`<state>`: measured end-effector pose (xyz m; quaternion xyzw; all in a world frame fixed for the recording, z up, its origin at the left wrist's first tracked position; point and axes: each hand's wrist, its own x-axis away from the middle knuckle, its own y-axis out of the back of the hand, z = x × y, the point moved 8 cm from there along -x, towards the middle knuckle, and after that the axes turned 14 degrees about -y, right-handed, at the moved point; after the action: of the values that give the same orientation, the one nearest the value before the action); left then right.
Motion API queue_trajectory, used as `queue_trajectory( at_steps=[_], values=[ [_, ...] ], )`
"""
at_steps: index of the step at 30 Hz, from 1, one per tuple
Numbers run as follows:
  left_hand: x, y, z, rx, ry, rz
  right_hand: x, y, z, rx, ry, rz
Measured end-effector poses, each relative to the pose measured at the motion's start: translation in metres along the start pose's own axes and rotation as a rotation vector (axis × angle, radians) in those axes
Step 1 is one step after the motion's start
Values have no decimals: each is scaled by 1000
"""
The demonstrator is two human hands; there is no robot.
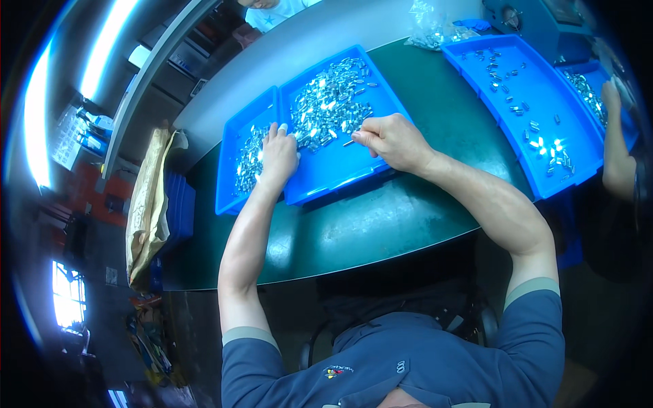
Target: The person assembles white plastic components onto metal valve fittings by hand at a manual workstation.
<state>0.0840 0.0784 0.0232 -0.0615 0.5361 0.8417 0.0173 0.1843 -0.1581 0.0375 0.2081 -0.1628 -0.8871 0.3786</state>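
Head view: two hands sorting small shiny metal parts [331,102] in blue trays.
Left hand [277,158] lies open on the narrow tray's [231,183] parts; right hand [392,141] pinches one piece above the wide tray [340,170]. A careless sweep could flick parts onto the tabletop [381,224].

My dark blue short-sleeved polo shirt [408,360] fills the lower edge of the view. Each sleeve ends in a paler grey-green ribbed cuff band: one on my left arm [248,334], one on my right arm [532,287]. A folded collar of the same dark blue cloth lies open at the chest. Beside the collar sit a small multicoloured embroidered emblem [335,371] and a small white ring-shaped mark [400,366]. Both forearms are bare below the cuffs. My left hand [278,155] has pale tape wrapped round one fingertip [282,128]; my right hand [391,139] is bare.
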Motion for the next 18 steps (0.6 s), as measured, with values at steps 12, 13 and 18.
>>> queue_trajectory(
  at_steps=[12,13,18],
  values=[
    [25,55,-67,784,-24,-375,5,1,3,68,109,-58],
    [23,60,-76,799,-80,-375,5,1,3,73,107,-60],
    [21,66,-93,888,-115,-376,4,-5,-1,120,82,-32]
  ],
)
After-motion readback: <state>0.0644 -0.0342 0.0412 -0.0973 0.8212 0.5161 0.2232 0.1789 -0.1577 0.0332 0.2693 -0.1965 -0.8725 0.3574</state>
